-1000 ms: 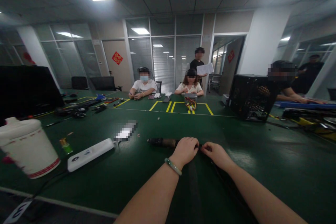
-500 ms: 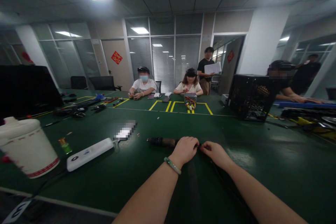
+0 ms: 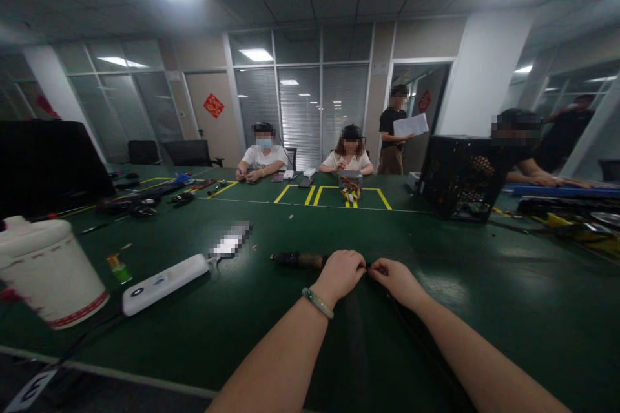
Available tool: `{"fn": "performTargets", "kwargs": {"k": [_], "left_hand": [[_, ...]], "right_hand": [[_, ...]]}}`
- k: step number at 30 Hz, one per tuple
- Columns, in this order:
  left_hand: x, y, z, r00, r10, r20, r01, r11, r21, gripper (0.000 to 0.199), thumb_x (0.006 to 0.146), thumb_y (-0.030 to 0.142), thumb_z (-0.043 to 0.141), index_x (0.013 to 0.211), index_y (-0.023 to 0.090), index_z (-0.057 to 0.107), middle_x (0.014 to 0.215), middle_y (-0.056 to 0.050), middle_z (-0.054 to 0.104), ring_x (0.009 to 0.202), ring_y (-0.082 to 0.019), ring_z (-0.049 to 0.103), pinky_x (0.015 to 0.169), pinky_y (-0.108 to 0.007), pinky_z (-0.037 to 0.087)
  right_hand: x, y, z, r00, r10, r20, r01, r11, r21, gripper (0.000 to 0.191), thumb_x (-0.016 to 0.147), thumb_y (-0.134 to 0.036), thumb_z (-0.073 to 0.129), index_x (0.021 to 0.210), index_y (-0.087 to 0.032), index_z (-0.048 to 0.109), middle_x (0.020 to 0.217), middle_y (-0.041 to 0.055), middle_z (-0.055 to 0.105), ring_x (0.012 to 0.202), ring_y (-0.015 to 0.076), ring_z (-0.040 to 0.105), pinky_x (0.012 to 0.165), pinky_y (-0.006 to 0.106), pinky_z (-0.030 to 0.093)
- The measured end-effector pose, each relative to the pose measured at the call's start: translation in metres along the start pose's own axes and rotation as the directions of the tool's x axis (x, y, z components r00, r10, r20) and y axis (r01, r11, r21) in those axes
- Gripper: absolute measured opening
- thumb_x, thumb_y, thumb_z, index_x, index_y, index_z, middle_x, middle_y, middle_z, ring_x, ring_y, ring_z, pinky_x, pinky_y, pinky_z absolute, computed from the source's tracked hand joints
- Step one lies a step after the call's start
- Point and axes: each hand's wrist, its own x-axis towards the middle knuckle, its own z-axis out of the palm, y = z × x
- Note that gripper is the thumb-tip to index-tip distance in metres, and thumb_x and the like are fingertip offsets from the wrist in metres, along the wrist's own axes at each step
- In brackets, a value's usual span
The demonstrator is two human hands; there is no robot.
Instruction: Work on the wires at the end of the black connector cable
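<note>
A dark corded electric screwdriver (image 3: pixel 306 261) lies across the green table, its narrow metal tip toward the left. My left hand (image 3: pixel 340 272) is closed over its rear end and hides that part of the body. Close beside it on the right, my right hand (image 3: pixel 398 281) pinches the black cord (image 3: pixel 405 321) where it leaves the tool. Only a small gap separates the fingertips of both hands. The cord trails under my right forearm toward the near edge, and the exact spot under the fingers is too dark to make out.
A white power strip (image 3: pixel 165 285) lies left, near a small green bottle (image 3: pixel 119 269) and a large lidded cup (image 3: pixel 51 274). A black computer case (image 3: pixel 462 179) stands far right. Loose wires (image 3: pixel 351 190) sit before a seated person; cables and tools lie far left.
Both hands stay nearly where they were on the screwdriver and its cord. In the background, the standing person with papers has moved right toward the doorway.
</note>
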Motion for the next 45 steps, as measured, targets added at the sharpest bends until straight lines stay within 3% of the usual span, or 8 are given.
{"fn": "performTargets", "kwargs": {"k": [30,34,45], "left_hand": [[-0.0024,0.0030,-0.0045,1.000,0.004,0.012,-0.005,1.000,0.027,0.018,0.088,0.018,0.056,0.106,0.021,0.057,0.105,-0.003,0.063,0.101,-0.019,0.057,0.092,-0.033,0.042],[-0.0021,0.0045,-0.0050,0.999,-0.019,0.027,0.018,0.999,0.038,0.012,0.088,0.016,0.055,0.099,0.021,0.058,0.101,-0.003,0.063,0.099,-0.020,0.057,0.090,-0.034,0.042],[-0.0043,0.0025,-0.0038,0.999,0.000,-0.039,-0.001,1.000,-0.009,0.014,0.087,0.019,0.058,0.101,0.022,0.057,0.108,-0.002,0.061,0.104,-0.018,0.054,0.093,-0.033,0.042]], "right_hand": [[0.0027,0.0051,0.0010,1.000,-0.017,-0.005,0.017,0.999,-0.032,0.019,0.085,-0.034,0.056,0.086,-0.020,0.069,0.081,0.0023,0.071,0.073,0.0180,0.064,0.063,0.026,0.042],[0.0026,0.0042,0.0008,1.000,-0.016,-0.005,0.016,0.999,-0.044,0.019,0.085,-0.033,0.056,0.086,-0.020,0.069,0.081,0.0025,0.071,0.072,0.0182,0.064,0.063,0.026,0.042],[0.0035,0.0038,0.0015,1.000,0.005,-0.005,-0.005,0.999,-0.037,0.020,0.085,-0.036,0.056,0.087,-0.021,0.069,0.082,0.0026,0.071,0.072,0.0186,0.064,0.061,0.027,0.043]]}}
